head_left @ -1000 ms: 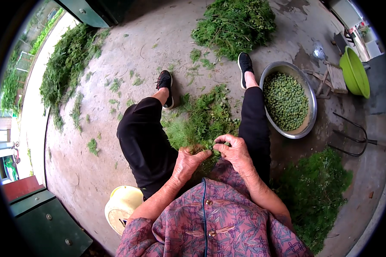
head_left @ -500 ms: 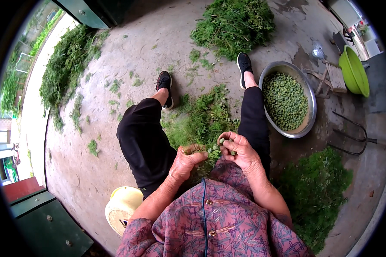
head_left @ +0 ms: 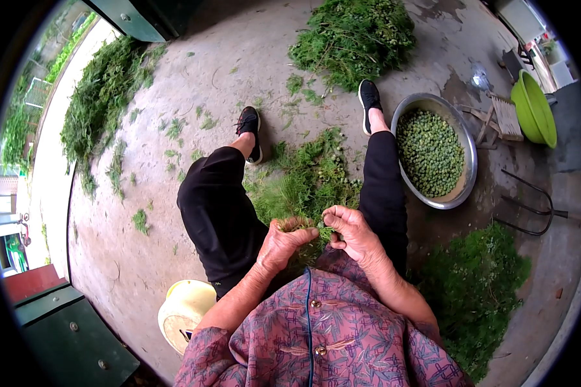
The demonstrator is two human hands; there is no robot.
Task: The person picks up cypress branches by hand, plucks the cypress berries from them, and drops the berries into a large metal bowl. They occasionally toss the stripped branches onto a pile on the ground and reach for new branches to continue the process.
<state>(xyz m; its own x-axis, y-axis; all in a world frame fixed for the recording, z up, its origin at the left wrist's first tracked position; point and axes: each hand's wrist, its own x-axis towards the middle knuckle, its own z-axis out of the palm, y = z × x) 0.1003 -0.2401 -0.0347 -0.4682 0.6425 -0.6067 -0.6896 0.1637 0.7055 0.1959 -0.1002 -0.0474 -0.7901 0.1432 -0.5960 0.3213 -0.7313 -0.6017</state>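
I have the green sprig (head_left: 325, 236) held between both hands, just above the lap. The left grip (head_left: 279, 249) is curled round its stems, thumb pressed down along them; the right grip (head_left: 355, 237) pinches the sprig's other side with thumb and forefinger. I cannot tell whether the curled fingers behind that pinch hide any loose fruit.

The pinch is my first worry: a hard tug with the right grip could tear soft foliage away along with whatever it plucks, or pull the whole sprig out of the left grip if that thumb slackens. The two thumbs are so near each other that they also mask the contact point from me, so a misjudged pinch would be easy to miss.

Just beyond both grips, between the feet, lies a loose green heap (head_left: 303, 184). Anything round that slips would probably drop into it and be hard to find among the fronds.

Farther out, ahead and to the right of the right grip, stands the metal basin (head_left: 474, 158) with its green round fruits (head_left: 430, 155). The right trouser leg (head_left: 386, 187) lies between, so a low reach across could brush the knee and spill a handful onto the concrete floor (head_left: 148, 251), where small round things may roll.
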